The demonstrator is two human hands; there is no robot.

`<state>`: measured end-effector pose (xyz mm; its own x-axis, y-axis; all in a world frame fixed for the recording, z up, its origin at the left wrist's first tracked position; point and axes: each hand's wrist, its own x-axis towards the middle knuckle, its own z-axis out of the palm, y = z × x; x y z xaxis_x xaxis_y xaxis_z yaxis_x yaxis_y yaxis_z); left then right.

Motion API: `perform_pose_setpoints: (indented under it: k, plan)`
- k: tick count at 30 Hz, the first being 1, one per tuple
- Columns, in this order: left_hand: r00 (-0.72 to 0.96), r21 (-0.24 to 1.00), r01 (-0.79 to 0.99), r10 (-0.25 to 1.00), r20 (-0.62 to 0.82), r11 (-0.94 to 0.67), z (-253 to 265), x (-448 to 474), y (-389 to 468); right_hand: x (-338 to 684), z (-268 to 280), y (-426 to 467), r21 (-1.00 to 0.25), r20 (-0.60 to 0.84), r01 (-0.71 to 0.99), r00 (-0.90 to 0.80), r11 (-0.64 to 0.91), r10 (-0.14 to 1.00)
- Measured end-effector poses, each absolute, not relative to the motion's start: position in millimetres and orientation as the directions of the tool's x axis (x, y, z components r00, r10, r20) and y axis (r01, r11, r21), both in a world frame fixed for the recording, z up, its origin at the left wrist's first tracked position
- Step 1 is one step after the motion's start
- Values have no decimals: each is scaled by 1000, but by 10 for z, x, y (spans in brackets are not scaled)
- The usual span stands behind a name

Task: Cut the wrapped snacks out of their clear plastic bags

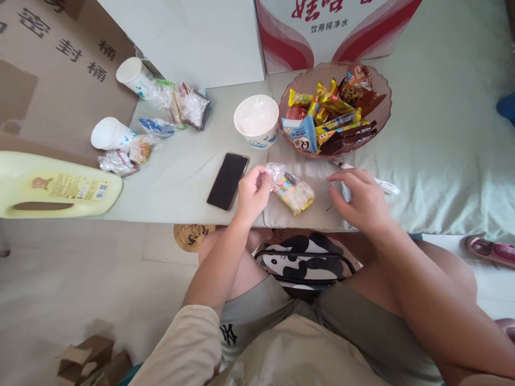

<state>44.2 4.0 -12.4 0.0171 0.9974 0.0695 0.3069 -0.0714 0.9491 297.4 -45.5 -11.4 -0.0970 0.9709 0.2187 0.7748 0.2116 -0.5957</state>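
Now left fingers (262, 176) pinch plastic (288, 187); a bowl (383, 86) holds snacks (328, 115).

The scene is lit softly and fairly evenly, with muted, slightly hazy colours. A pale sheen is spread over the folds of the green cloth (446, 193) at the right, and small glints are caught by the clear wrapper (276, 171). A soft shadow is cast behind the brown carton (86, 356). The yellow bottle (60, 185) is stretched toward the left edge, its fine print smeared.
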Motion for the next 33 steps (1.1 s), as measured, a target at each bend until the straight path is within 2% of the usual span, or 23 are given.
perform_pose_setpoints:
  k: [2, 5, 8, 14, 17, 20, 23, 25, 27, 29, 33]
  plan:
    - [-5, 989, 113, 995, -100, 99, -115, 477, 35, 2896, -105, -487, -652, 201, 705, -194, 279, 960]
    - [8, 943, -111, 950, -313, 312, -90, 532, 36, 2835, -108, -520, -683, 171, 649, -305, 336, 937]
    - [-13, 909, -189, 924, -381, 372, -64, 559, 49, 2843, -132, -527, -666, 145, 667, -323, 334, 935]
    - [-84, 912, -219, 924, -372, 348, -61, 558, 86, 2897, -137, -511, -642, 204, 686, -277, 342, 939]
    - [-106, 909, -223, 918, -381, 352, -50, 543, 100, 2993, -77, -489, -662, 265, 678, -189, 321, 946]
    - [-127, 915, -189, 915, -384, 358, -31, 509, 115, 3183, -11, -456, -689, 294, 705, 66, 164, 953]
    - [-137, 926, -150, 921, -366, 345, -34, 468, 126, 3364, 24, -426, -723, 173, 684, 309, -92, 935]
    - [-145, 932, -130, 923, -356, 339, -62, 445, 133, 3411, 27, -418, -772, 81, 608, 381, -183, 921]
    - [-161, 942, -105, 929, -333, 319, -104, 427, 138, 3387, 17, -420, -829, 60, 536, 368, -159, 928]
    - [-168, 963, -76, 949, -267, 258, -151, 414, 143, 3318, -5, -423, -818, 105, 571, 271, -72, 957]
    - [-78, 997, 29, 994, -73, 76, -213, 414, 175, 3202, -82, -405, -610, 157, 790, 40, 65, 987]
